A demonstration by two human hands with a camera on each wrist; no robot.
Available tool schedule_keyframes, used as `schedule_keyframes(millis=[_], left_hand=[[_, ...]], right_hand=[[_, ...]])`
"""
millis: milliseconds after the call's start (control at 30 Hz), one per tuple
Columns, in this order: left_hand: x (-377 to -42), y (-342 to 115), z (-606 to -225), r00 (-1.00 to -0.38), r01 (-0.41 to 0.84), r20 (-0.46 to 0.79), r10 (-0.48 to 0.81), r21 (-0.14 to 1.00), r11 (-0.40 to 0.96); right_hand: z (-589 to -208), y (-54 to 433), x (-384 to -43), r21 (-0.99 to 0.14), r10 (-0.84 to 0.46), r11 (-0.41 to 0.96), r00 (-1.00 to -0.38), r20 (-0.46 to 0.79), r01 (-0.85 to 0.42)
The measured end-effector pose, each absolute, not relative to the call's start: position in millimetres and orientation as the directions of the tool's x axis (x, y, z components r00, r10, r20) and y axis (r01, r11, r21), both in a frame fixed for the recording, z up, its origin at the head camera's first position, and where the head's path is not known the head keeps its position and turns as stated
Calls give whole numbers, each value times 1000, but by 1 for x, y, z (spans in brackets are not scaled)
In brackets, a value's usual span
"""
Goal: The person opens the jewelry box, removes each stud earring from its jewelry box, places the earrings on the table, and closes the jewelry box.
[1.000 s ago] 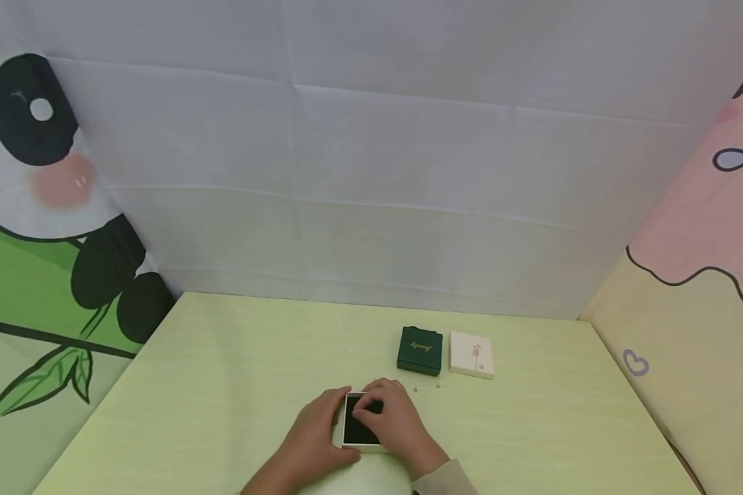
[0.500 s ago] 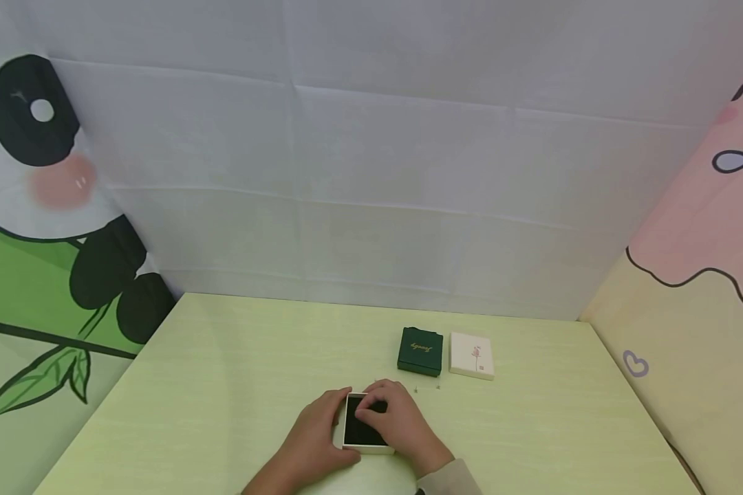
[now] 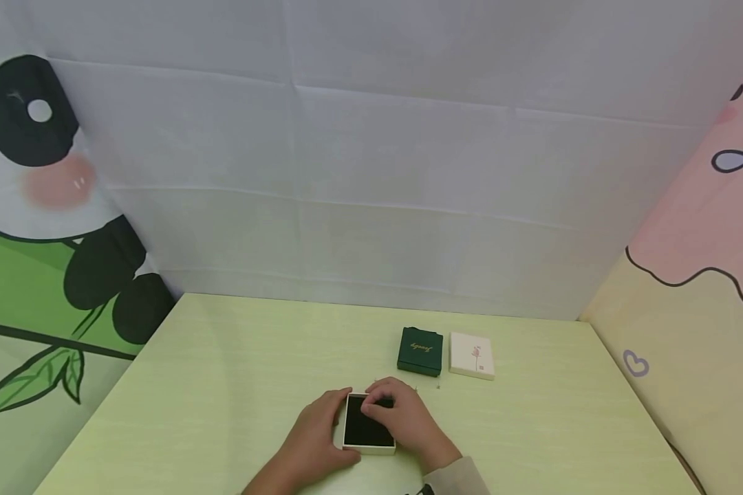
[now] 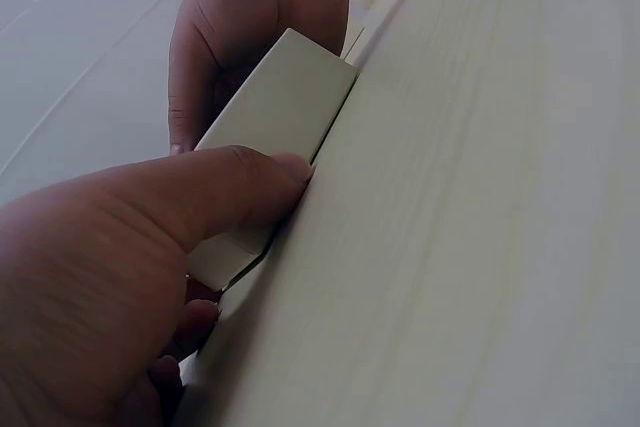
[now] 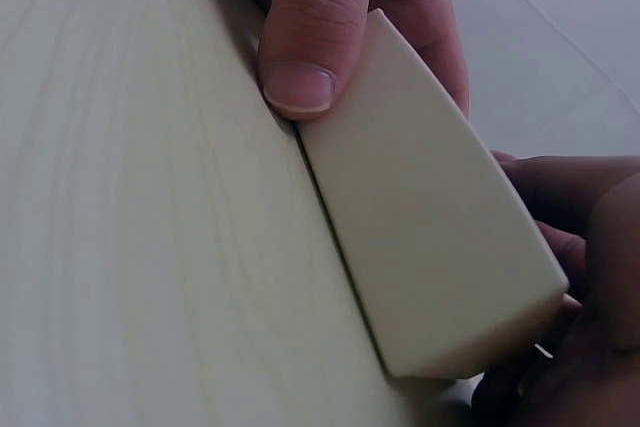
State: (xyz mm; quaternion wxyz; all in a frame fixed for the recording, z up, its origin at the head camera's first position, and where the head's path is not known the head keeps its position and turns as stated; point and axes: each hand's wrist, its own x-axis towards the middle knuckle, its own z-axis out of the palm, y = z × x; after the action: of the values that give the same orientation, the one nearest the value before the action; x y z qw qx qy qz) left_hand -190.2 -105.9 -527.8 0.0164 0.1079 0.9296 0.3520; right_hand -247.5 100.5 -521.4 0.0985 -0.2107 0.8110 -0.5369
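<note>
A small white box (image 3: 369, 451) with a black pad inside rests on the table. My left hand (image 3: 309, 434) grips it from the left side. In the left wrist view the thumb presses the pale near wall of the box (image 4: 290, 92); the right wrist view shows that thumb low on one end of the box (image 5: 430, 207). My right hand (image 3: 404, 419) is bent over the box's right half, thumb and forefinger tips brought together over the black pad. I cannot tell whether something small is pinched there.
Behind the right hand lie a dark green jewellery box (image 3: 420, 352) with gold lettering and a white flat box lid (image 3: 472, 356) with a pink flower. A tiny shiny piece (image 3: 437, 386) lies in front of them. A pale fabric wall (image 3: 371, 240) closes the table's far side.
My right hand has shifted a little to the right over the box, uncovering more of the black pad and front right corner. My left hand and the box have stayed put.
</note>
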Motion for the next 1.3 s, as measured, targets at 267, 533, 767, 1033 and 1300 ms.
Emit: schedule_keyframes(millis=[267,533,767,1033,1300], left_hand=[[-191,-106,-528,-975,186,32,220,658,730],[-191,-106,-526,-975,196,52,216,655,730],[-190,-105,-525,-978,171,23,209,666,726],[-189,-105,-524,-977,181,35,209,655,734],[-189,-107,-527,-971,231,101,219,642,731]], right_hand=[[-521,101,-248,-914,-440,334,-896,65,-230],[-516,102,-251,-929,-422,296,-903,83,-224],[-507,102,-259,-927,-405,303,-911,83,-220],[-489,100,-275,-894,-398,329,-903,160,-304],[-479,81,-286,-782,-481,466,-860,169,-413]])
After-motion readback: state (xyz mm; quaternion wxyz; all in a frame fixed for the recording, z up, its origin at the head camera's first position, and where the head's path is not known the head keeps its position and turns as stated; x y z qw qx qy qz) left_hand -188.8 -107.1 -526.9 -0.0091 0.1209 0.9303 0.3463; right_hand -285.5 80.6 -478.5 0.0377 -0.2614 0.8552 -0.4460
